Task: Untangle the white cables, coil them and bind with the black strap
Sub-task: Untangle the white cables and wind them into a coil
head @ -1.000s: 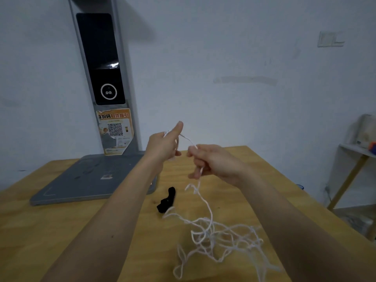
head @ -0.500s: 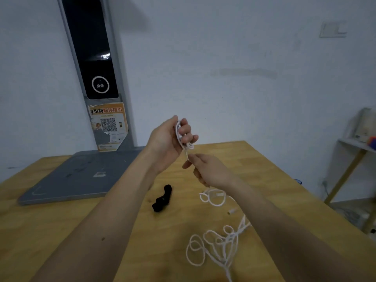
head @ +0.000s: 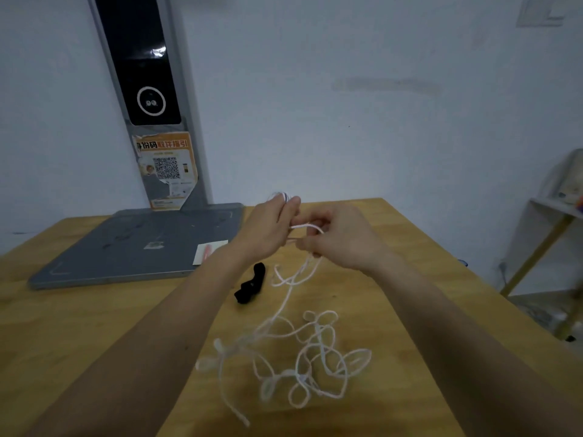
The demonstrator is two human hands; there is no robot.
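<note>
White cables (head: pixel 303 351) lie in a loose tangle on the wooden table (head: pixel 79 326), with strands rising to both hands. My left hand (head: pixel 268 228) is raised above the table with a loop of cable around its fingers. My right hand (head: pixel 337 238) is close beside it, pinching the cable where it bends over. A black strap (head: pixel 250 283) lies curled on the table just below my left wrist, apart from the cables.
A grey stand (head: pixel 135 247) with a tall post, a dark screen and an orange QR sticker occupies the table's back left. A small card (head: pixel 205 252) lies on its base. A white shelf (head: pixel 555 234) stands at the right, past the table edge.
Both hands have come lower and closer together. My right hand has risen to meet the left one. The tangle on the table has spread out and shifted.
</note>
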